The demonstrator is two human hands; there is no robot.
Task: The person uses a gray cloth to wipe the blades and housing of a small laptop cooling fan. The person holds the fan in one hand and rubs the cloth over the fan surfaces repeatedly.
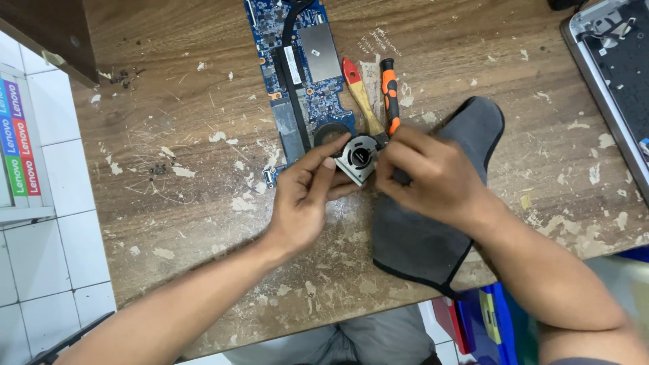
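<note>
Both hands meet over 1 small laptop cooling fan, a flat silver housing with a dark round rotor in its middle. The left hand pinches the fan's near-left edge, thumb and forefinger closed on it. The right hand closes on the fan's right side, fingers curled tight; whether it also grips something else under the fingers cannot be told.

Just beyond the left hand's fingertips lies 1 blue circuit board, long and narrow, with a black heat pipe running along it and a round cutout at its near end, right beside the fan. Beyond the right hand's knuckles lie 2 hand tools side by side: 1 with a red-tipped wooden handle and 1 screwdriver with an orange-and-black handle.

Under the right hand and wrist spreads 1 grey cloth with a black edge, reaching the near rim of the scarred wooden table. Far to the right of the right hand, at the table's corner, sits 1 opened laptop shell.
</note>
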